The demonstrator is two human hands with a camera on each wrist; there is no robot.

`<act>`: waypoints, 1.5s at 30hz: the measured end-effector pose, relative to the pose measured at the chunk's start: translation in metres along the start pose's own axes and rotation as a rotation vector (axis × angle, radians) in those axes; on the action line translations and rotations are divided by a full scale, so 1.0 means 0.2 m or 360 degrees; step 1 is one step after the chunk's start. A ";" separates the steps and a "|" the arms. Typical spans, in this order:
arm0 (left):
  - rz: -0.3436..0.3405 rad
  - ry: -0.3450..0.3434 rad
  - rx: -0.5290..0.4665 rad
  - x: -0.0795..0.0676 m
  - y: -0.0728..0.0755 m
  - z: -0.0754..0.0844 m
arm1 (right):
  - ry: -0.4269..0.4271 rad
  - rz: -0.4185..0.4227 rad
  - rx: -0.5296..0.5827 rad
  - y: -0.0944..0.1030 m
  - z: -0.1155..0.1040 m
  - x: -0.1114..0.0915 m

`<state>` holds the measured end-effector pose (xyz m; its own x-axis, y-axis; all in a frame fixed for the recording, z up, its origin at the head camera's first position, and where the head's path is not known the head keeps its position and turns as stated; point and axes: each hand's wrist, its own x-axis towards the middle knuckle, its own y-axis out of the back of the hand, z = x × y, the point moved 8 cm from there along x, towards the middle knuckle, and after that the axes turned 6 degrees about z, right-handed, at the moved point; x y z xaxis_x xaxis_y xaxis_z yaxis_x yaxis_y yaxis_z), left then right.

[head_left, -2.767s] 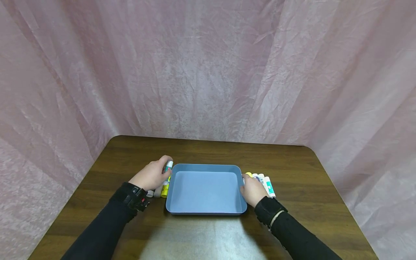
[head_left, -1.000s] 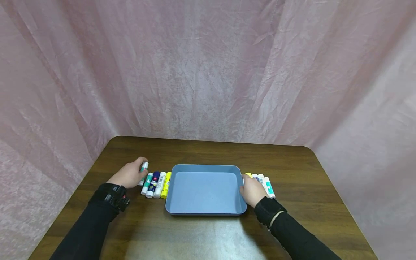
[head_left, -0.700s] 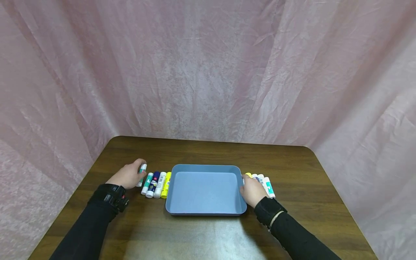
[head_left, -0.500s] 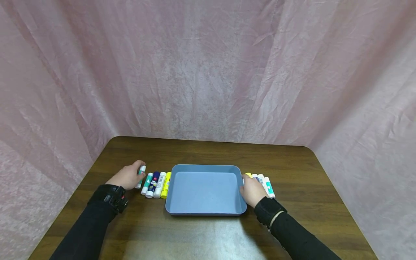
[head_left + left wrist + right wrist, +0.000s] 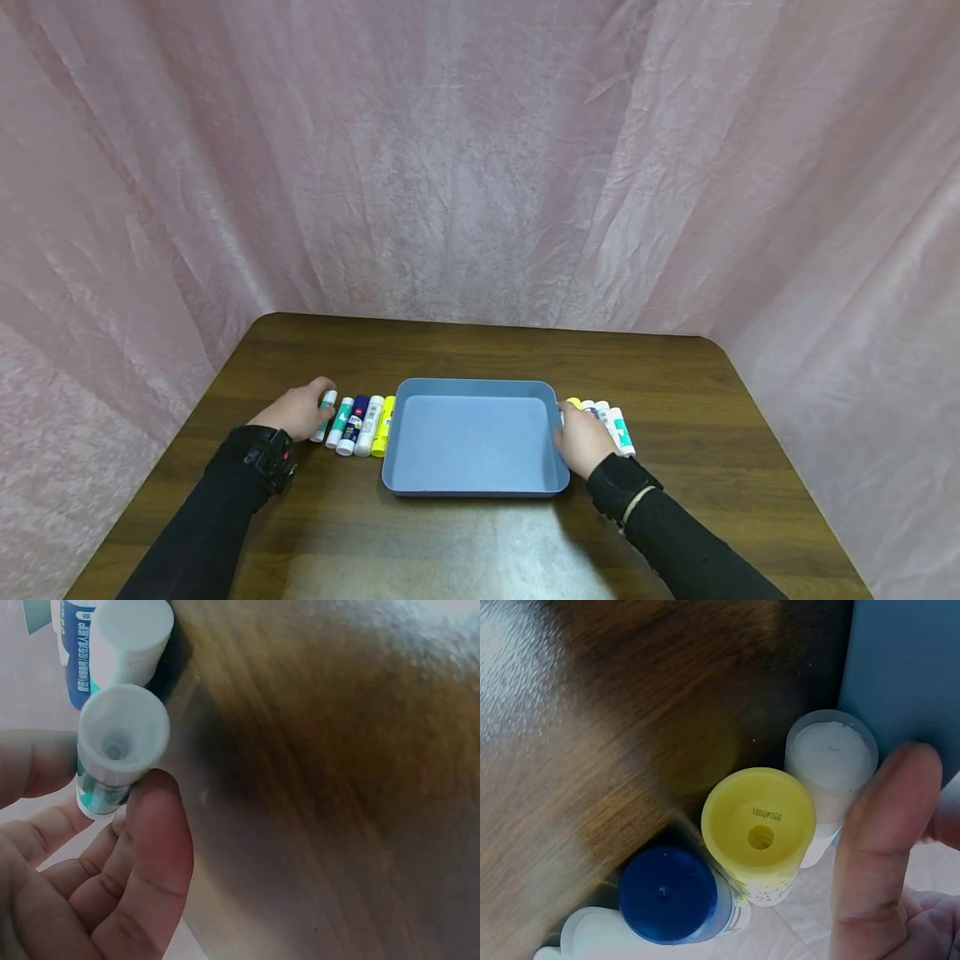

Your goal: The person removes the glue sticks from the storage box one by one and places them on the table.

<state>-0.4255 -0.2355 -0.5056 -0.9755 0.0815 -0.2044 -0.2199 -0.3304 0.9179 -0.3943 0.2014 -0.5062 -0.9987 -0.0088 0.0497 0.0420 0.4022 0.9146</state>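
My left hand pinches a white and green glue stick between thumb and finger, at the left end of a row. Beside it lie a second green and white glue stick, a dark blue one, a white one and a yellow one. My right hand is at the right wall of the blue tray; its straight thumb lies between that wall and a white-ended tube. Its other fingers are mostly hidden.
To the right of my right hand lie several tubes, among them a yellow-ended one, a blue-capped one and a white and green one. Everything stands on a brown wooden table. Behind it hangs a pink curtain.
My left hand moved from the tray's left edge to the row's left end with a glue stick, then lowered it slightly toward me. My right hand and the tray stayed put.
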 end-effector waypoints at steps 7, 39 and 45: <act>0.0000 -0.0012 0.0004 0.01 -0.02 0.00 | -0.0029 -0.0029 0.0015 0.00 0.00 0.00; -0.0008 0.0015 -0.0003 0.03 -0.07 0.02 | -0.0027 -0.0014 0.0008 -0.01 0.01 0.00; -0.0013 0.0020 -0.0008 0.03 -0.06 0.03 | -0.0042 -0.0029 0.0008 0.00 0.01 0.00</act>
<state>-0.4281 -0.2252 -0.5166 -0.9736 0.0723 -0.2163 -0.2280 -0.3347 0.9143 -0.3947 0.2026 -0.5073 -0.9997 0.0080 0.0221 0.0235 0.4066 0.9133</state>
